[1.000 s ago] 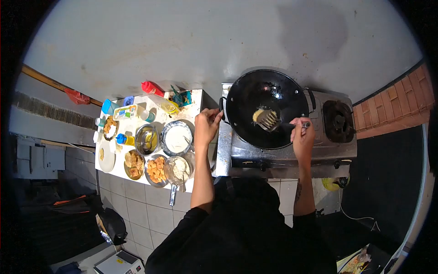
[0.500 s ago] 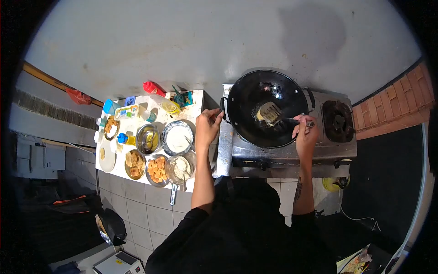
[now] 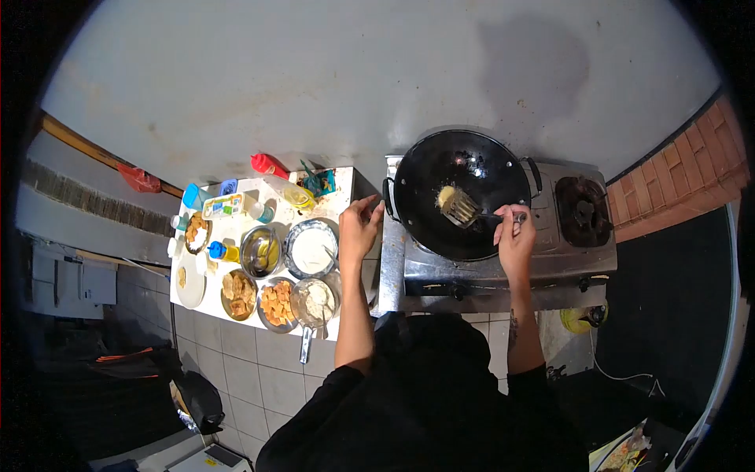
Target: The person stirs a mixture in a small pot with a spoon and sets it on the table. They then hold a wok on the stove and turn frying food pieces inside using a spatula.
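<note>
My right hand [image 3: 516,234] is closed round the handle of a slotted turner [image 3: 461,211]. The turner's blade lies inside a large black wok [image 3: 495,169], by a small pale-yellow piece of food [image 3: 447,195] near the middle. My left hand [image 3: 361,229] is beside the wok's left handle [image 3: 388,198], its fingers bent and slightly apart. A narrow gap seems to separate its fingertips from that handle, though contact is hard to judge. The wok stands over the left side of a steel gas stove [image 3: 543,271].
The white table [image 3: 228,293] at left holds a bowl of orange-brown pieces [image 3: 278,304], a bowl of white batter [image 3: 311,245], a saucepan with pale mixture [image 3: 315,301], a red squeeze bottle [image 3: 269,165] and several other containers. An unused burner [image 3: 584,211] lies right; a grey wall [image 3: 314,79] rises behind.
The turner's blade has shifted slightly down and left, with the food now at its upper left edge. My right hand moved left and down. My left hand has drawn slightly away from the wok's handle.
</note>
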### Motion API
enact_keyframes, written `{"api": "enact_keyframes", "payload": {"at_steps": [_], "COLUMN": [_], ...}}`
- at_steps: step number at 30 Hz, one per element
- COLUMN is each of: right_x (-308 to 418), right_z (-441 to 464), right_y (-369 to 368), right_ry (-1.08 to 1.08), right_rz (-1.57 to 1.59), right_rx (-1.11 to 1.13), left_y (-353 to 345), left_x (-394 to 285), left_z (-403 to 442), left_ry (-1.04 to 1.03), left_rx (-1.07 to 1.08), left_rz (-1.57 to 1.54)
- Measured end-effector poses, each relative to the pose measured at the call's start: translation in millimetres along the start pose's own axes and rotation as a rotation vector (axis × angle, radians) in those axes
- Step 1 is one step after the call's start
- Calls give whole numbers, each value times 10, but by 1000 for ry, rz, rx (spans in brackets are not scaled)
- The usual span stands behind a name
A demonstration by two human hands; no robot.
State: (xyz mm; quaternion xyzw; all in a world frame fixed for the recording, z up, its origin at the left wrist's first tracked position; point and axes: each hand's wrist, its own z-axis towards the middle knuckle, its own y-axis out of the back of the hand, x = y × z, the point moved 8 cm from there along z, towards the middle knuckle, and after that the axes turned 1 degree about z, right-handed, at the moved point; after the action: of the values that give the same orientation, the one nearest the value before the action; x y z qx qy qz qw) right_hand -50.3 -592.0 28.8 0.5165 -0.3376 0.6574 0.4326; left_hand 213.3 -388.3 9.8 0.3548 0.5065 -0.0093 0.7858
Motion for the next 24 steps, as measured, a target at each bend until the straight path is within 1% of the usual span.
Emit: {"api": "enact_keyframes", "payload": {"at_steps": [5, 6, 7, 11, 13, 14, 16, 20, 22, 24], "right_x": [320, 382, 410, 434, 402, 402, 465, 373, 414, 389], "right_z": [61, 60, 56, -2, -13, -3, 11, 52, 25, -20], "right_y": [113, 102, 80, -11, -64, -75, -95, -85, -113, -155], "right_ry": [40, 54, 69, 102, 92, 93, 175, 125, 243, 247], "right_rz": [-65, -153, -240, -281, -374, -373, -414, -438, -489, -451], "right_rx": [54, 94, 135, 167, 212, 214, 208, 166, 143, 148], "left_y": [-46, -55, -61, -86, -90, -90, -77, -95, -101, -104], "left_x": [-4, -25, -46, -52, -80, -85, -51, -50, -40, -35], "left_z": [8, 10, 15, 41, 49, 54, 68, 108, 111, 121], "left_ry": [7, -11, -30, -12, -31, -30, 24, 18, -3, 0], "left_rx": [11, 6, -1, -9, -17, -19, -38, -10, -20, -18], "left_rz": [-23, -14, -4, -26, -19, -18, -33, -13, -42, -34]}}
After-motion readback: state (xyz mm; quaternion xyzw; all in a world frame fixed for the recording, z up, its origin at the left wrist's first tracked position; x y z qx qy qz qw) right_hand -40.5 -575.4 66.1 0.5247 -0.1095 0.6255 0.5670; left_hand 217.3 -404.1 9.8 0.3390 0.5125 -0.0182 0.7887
